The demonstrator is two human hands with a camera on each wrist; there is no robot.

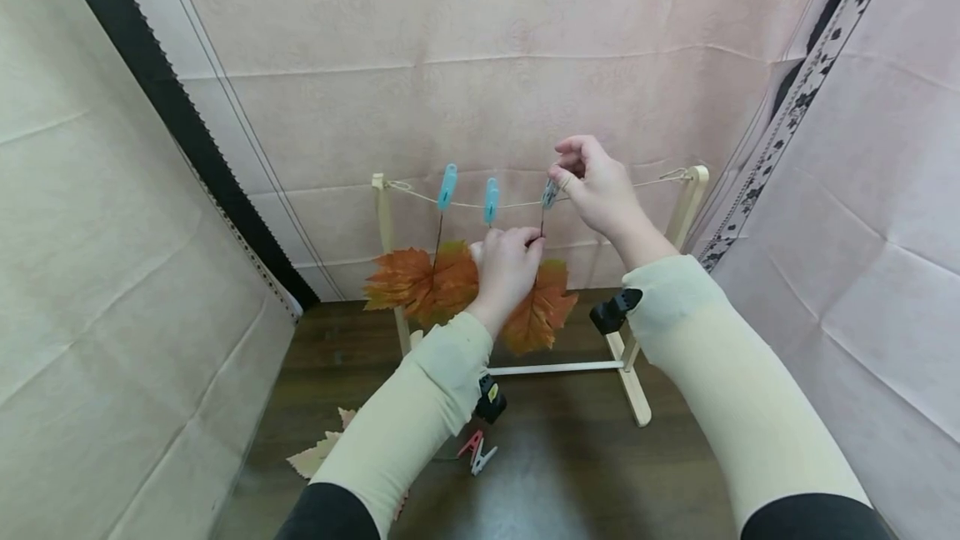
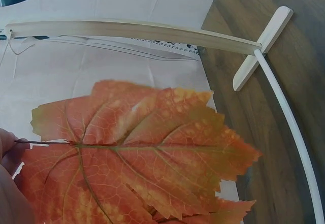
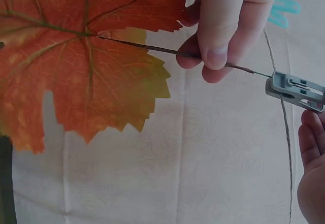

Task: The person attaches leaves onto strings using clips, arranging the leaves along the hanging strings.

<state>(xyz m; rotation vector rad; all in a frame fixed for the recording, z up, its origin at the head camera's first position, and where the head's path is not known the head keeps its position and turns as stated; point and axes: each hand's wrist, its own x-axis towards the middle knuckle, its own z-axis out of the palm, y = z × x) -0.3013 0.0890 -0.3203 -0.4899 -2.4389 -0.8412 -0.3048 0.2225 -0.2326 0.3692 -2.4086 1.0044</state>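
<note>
One leaf (image 1: 546, 311) is hanging below the string (image 3: 287, 132); the left hand (image 1: 508, 269) is pinching its stem (image 3: 137, 45) (seemingly to steady it against the grey peg (image 3: 295, 90)) while the right hand (image 1: 598, 190) is pinching that peg's upper end.

This is a makeshift booth (image 1: 127, 273); creased pale sheets (image 1: 487, 115) wall three sides of a wood-grain surface (image 1: 562, 457).

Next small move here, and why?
Probably the right hand should gently release the clip while the left hand holds the leaf's stem steady: the stem's tip is at the clip's mouth, and the clip sits on the string. Whether it grips yet is unclear.
</note>
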